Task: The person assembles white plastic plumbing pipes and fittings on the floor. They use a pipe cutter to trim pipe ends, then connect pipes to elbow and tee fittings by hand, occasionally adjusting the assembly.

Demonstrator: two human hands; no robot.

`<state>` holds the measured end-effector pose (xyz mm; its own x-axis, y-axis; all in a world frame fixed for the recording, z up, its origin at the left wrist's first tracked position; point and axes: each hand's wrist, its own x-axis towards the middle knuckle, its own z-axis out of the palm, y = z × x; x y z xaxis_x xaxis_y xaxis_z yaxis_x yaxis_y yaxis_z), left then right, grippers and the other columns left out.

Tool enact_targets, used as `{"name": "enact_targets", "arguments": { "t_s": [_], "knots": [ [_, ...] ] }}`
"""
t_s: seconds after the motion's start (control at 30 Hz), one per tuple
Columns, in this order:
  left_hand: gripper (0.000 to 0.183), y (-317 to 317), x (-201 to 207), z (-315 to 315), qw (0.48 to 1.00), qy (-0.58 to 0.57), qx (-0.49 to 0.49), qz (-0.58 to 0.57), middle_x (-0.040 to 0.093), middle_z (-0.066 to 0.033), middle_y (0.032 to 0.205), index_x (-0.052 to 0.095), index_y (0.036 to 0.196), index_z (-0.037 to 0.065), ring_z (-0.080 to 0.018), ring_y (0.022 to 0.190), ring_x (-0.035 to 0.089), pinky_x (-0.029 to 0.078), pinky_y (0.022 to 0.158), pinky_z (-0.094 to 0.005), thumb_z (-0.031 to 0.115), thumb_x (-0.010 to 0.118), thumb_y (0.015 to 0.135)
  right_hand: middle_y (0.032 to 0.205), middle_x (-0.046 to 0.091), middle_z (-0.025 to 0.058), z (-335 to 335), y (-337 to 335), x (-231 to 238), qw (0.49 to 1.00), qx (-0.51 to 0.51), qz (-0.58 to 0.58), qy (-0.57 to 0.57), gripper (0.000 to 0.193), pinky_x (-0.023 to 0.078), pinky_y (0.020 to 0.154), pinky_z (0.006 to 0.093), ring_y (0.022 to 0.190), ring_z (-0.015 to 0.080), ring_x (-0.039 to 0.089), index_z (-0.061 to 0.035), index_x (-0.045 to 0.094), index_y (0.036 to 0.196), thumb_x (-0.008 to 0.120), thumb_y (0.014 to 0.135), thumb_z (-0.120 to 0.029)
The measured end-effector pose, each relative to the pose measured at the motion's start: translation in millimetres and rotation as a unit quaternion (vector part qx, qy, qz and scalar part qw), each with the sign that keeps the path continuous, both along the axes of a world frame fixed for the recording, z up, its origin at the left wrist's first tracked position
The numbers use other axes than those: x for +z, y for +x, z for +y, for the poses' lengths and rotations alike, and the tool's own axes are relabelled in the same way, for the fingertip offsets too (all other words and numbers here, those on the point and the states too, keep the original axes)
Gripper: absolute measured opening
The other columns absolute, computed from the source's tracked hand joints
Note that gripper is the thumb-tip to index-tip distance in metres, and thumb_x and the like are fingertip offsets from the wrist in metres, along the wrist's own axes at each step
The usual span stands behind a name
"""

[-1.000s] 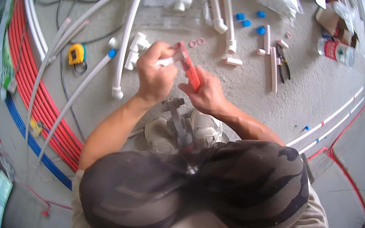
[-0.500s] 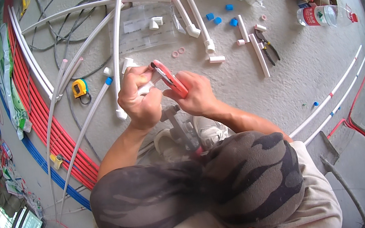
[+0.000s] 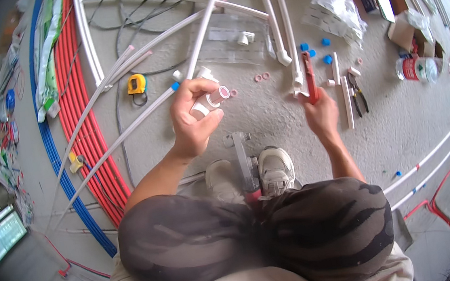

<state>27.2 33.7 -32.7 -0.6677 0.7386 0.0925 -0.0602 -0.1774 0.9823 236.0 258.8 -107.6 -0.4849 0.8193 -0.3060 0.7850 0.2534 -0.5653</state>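
My left hand (image 3: 187,124) is closed around a white plastic pipe fitting (image 3: 202,106), from which a short stub of pipe (image 3: 220,94) sticks out to the right, its open end showing. Off to the right, my right hand (image 3: 322,115) grips a red pipe cutter (image 3: 309,72) that points away from me. The cutter is well apart from the fitting. Between my shoes (image 3: 276,170) stands a grey metal tool (image 3: 244,164) with a red lower part. Loose white fittings (image 3: 205,75) lie on the floor just beyond my left hand.
White pipes (image 3: 207,24) cross the floor ahead. Red pipes (image 3: 82,109) and blue pipes (image 3: 59,159) run along the left, near a yellow tape measure (image 3: 136,84). At right lie blue caps (image 3: 327,59), pliers (image 3: 358,94), a bottle (image 3: 415,70) and an opened carton (image 3: 405,32).
My hands have parted. The right one has carried the cutter away from the fitting to the right; the left still holds the fitting, whose pipe stub now shows. The whole view has shifted.
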Motion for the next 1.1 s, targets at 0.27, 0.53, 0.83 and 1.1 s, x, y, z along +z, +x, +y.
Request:
{"name": "enact_targets", "arguments": {
  "t_s": [0.27,0.53,0.83,1.1],
  "knots": [
    [0.046,-21,-43,-61,0.963,-0.191,0.106,-0.159,0.065,-0.0108,0.115,0.06,0.124,-0.004,-0.0148,0.099,0.06,0.048,0.084,-0.0294,0.001,0.066,0.078,0.127,0.064,0.0186,60,15,-15,0.951,0.093,-0.21,0.209,0.07,0.044,0.103,0.0536,0.124,0.0372,0.059,-0.0031,0.064,0.128,0.08,0.082,-0.052],
    [0.019,-39,-81,-113,0.9,-0.357,0.223,-0.113,0.064,-0.0058,0.085,0.062,0.091,0.0,-0.0159,0.079,0.063,0.048,0.072,-0.031,0.002,0.072,0.075,0.142,0.055,0.0236,73,23,-29,0.951,0.068,-0.18,0.241,0.087,0.036,0.112,0.0565,0.138,0.0422,0.048,0.0,0.053,0.144,0.078,0.081,-0.054],
    [0.036,-31,-116,-117,0.779,-0.585,0.128,0.186,0.074,-0.0158,0.096,0.068,0.102,0.003,-0.0347,0.092,0.072,0.055,0.079,-0.0447,0.023,0.082,0.074,0.161,0.041,0.0192,75,22,-37,0.949,0.081,-0.115,0.282,0.094,0.025,0.123,0.0563,0.151,0.0396,0.035,-0.0047,0.043,0.156,0.081,0.085,-0.054],
    [0.031,-21,-76,-110,0.92,-0.354,0.165,0.036,0.073,-0.0118,0.091,0.075,0.099,-0.002,-0.0196,0.086,0.071,0.053,0.074,-0.0323,0.014,0.082,0.074,0.103,0.076,0.0136,-5,-41,17,0.946,0.216,0.236,-0.049,0.021,0.057,0.086,0.034,0.095,0.0235,0.074,0.0,0.075,0.112,0.078,0.091,-0.004]
  ]
}}
